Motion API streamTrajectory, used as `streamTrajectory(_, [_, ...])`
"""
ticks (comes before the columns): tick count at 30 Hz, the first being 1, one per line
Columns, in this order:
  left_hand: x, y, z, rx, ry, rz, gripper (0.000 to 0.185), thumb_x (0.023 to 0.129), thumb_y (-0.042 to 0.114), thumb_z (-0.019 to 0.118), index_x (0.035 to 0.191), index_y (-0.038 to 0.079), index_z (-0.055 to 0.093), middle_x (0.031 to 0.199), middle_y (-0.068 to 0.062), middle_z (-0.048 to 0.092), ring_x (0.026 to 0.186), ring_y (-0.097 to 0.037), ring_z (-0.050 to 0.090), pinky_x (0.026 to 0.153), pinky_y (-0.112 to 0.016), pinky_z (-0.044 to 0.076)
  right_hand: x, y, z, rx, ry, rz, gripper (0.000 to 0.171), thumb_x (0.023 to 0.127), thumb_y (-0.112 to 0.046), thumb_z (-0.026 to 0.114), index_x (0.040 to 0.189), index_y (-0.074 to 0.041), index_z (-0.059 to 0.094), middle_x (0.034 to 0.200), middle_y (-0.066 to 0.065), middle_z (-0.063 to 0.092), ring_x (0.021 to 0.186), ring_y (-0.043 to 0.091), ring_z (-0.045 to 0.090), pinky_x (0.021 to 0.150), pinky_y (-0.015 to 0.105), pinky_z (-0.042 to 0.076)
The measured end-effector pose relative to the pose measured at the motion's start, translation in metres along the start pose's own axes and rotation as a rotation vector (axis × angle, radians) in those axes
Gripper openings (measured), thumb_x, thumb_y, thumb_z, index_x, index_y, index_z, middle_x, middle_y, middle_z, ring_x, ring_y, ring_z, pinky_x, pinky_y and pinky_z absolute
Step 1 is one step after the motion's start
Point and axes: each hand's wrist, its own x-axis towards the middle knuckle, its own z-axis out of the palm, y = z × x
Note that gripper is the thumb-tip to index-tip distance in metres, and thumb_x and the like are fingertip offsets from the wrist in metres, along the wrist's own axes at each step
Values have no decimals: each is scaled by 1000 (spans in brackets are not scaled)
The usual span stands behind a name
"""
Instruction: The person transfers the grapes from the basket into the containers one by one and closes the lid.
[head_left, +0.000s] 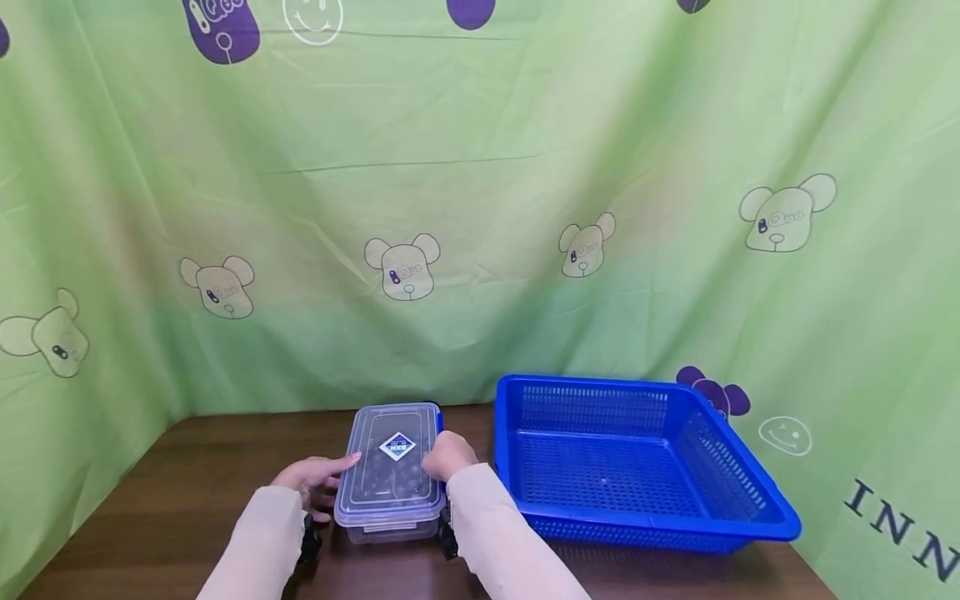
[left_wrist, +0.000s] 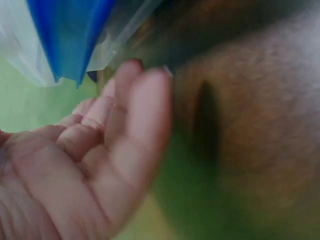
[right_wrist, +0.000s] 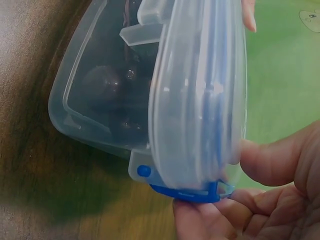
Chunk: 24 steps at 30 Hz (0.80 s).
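A clear lidded food container (head_left: 375,492) stands on the table, dark round things showing through its wall. My right hand (head_left: 450,456) is at its right side. In the right wrist view that hand pinches the blue side clip (right_wrist: 185,192), thumb against the lid (right_wrist: 195,110) and fingers under the clip. At the left side my left hand (head_left: 309,477) has its thumb on the lid's edge, the other fingers lower beside the wall. The left wrist view shows this hand (left_wrist: 85,165) with loosely extended fingers, close to a blue clip (left_wrist: 72,35) that sticks out from the container.
A large blue plastic basket (head_left: 652,518) with slotted walls sits to the right of the container. Brown wood tabletop (head_left: 202,467) lies under both. Behind them hangs a green printed curtain (head_left: 480,333).
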Motion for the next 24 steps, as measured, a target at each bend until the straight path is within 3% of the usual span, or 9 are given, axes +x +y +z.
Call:
streamTrajectory(4, [0,-9,6,-77,-38,-18,49,90,49,58,92,0,60,92,-14,63,76,-27,64,69,-43,55,-1,-2,0,-13,-11,5,13,80,-4,63,67,-1,59,72,10,56,61,20,46,60,36,46])
streamTrajectory(9, [0,-13,7,-94,-45,-21,51,90,52,54,89,1,62,85,-11,63,69,-22,64,66,-40,55,-2,-3,0,-13,-23,14,11,81,-5,63,72,0,61,74,11,58,62,20,48,61,36,47])
streamTrajectory(24, [-4,-2,2,18,30,19,49,90,43,60,104,-4,55,98,-20,62,83,-34,63,68,-46,55,-1,-4,-1,-16,-44,18,12,80,-3,62,69,-1,58,72,10,55,61,20,47,59,34,44])
